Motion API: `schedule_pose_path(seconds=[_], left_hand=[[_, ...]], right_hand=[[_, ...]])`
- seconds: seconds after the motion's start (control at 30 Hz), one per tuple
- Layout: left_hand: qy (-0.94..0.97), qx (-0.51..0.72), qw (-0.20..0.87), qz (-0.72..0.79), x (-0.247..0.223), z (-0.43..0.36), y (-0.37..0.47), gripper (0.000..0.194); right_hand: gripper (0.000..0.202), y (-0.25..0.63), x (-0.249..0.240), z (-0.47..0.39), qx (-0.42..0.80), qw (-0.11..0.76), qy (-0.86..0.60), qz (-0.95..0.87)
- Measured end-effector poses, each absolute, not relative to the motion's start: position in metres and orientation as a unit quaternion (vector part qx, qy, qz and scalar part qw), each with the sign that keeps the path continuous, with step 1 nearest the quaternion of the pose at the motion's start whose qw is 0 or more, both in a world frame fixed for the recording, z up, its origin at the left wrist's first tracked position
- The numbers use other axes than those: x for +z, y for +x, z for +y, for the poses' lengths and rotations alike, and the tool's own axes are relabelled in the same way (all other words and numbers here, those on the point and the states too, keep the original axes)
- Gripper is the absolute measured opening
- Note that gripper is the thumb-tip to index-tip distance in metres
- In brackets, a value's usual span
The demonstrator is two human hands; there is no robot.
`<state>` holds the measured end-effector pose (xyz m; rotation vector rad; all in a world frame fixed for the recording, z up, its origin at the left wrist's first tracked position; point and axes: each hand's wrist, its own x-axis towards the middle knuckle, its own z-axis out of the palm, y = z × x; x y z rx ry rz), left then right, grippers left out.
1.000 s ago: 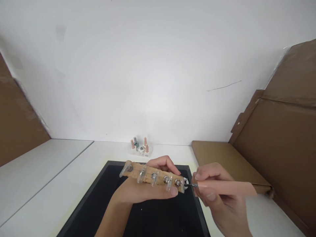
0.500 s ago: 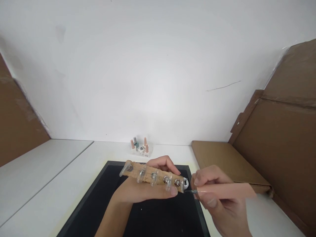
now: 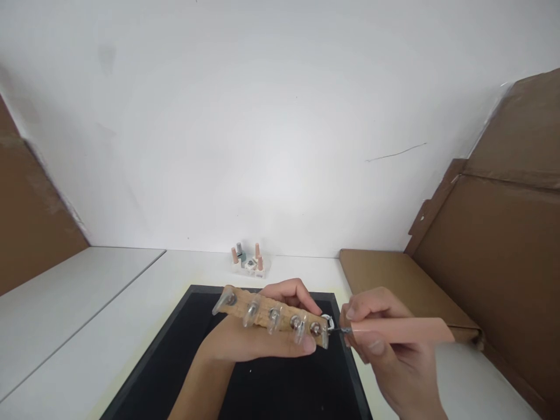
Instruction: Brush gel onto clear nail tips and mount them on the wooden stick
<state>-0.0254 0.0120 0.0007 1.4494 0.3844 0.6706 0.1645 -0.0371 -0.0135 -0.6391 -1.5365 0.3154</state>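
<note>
My left hand point(image 3: 262, 344) grips a wooden strip point(image 3: 262, 308) from below, thumb along its near edge. Several clear nail tips point(image 3: 275, 319) stand across the strip on round metal mounts. Between the fingers of my right hand point(image 3: 389, 344) is a pink-handled brush point(image 3: 406, 330), pointing left. Its thin dark tip lies close to the clear nail tip at the strip's right end; whether they touch cannot be made out. A small white ring-shaped item point(image 3: 328, 321) shows just behind that end, partly hidden.
Under my hands lies a black mat point(image 3: 280, 379) on the white table point(image 3: 184, 269). Small bottles with pink and grey caps point(image 3: 259, 263) stand in a clear holder at the back. A flat cardboard box point(image 3: 394, 274) is at the right, with cardboard walls on both sides.
The pink brush has risen slightly and its handle has tilted up a little at the far right. The right end of the wooden strip has dipped slightly.
</note>
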Motion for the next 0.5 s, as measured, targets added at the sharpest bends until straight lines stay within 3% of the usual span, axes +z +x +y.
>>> schedule_pose_path(seconds=[0.2, 0.5], left_hand=[[0.65, 0.3, 0.677, 0.17, -0.0012, 0.0117, -0.0257, 0.021], [0.65, 0.305, 0.677, 0.16, 0.0, 0.0148, -0.0258, 0.023]], right_hand=[[0.024, 0.166, -0.0161, -0.0364, 0.17, 0.672, -0.279, -0.664], [0.032, 0.1705, -0.0176, -0.0367, 0.126, 0.639, -0.253, -0.715]])
